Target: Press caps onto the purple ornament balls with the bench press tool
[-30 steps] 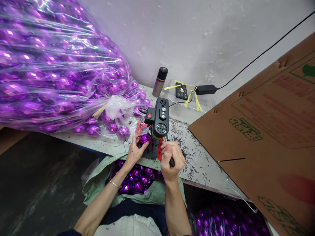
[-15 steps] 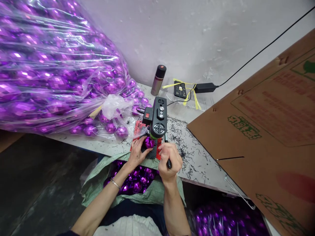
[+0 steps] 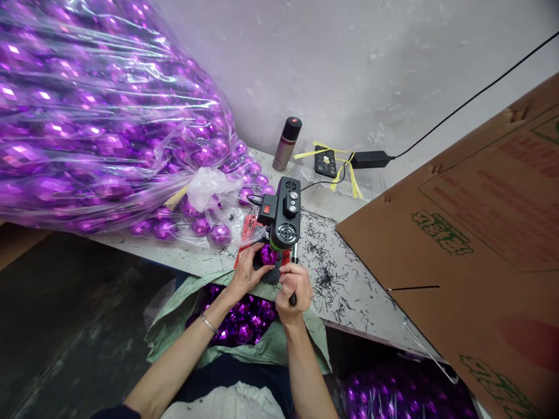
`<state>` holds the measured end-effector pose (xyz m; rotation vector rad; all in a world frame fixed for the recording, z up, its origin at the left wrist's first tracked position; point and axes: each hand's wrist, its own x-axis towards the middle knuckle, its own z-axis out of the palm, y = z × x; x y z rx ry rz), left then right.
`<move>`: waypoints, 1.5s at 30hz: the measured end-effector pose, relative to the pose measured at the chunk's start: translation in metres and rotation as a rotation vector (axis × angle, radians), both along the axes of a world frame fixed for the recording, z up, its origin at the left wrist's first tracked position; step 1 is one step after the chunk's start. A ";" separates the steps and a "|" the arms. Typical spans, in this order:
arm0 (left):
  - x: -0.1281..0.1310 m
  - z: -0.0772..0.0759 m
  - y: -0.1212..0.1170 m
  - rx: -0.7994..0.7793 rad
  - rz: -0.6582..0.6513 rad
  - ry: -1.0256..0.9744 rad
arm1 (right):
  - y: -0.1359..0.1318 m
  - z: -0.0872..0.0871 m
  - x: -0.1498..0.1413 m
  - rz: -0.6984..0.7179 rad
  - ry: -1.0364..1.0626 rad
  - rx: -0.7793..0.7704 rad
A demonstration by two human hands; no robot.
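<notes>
My left hand is closed on a purple faceted ball, thumb and fingers around its near left side. That ball sits beneath the head of a small black bench machine, which has round vents, silver buttons and a red switch. My right hand is wrapped round the black-ended lever at the machine's right side. Red material shows under the machine's base. Below my wrists, a green sack holds many more purple balls.
A big clear bag of purple balls fills the left. Behind the machine stand a bottle, a phone-like black item and a power adapter. Black scraps litter the table. A cardboard box leans in from the right.
My right hand and the lever have moved slightly left and in toward the machine. My left hand stays on the ball. The whole view has shifted a little.
</notes>
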<state>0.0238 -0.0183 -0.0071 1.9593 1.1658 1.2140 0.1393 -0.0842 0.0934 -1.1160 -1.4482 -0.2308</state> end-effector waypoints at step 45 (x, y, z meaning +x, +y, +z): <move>0.003 -0.006 0.005 0.066 -0.003 -0.003 | 0.004 -0.002 -0.002 -0.007 0.090 0.021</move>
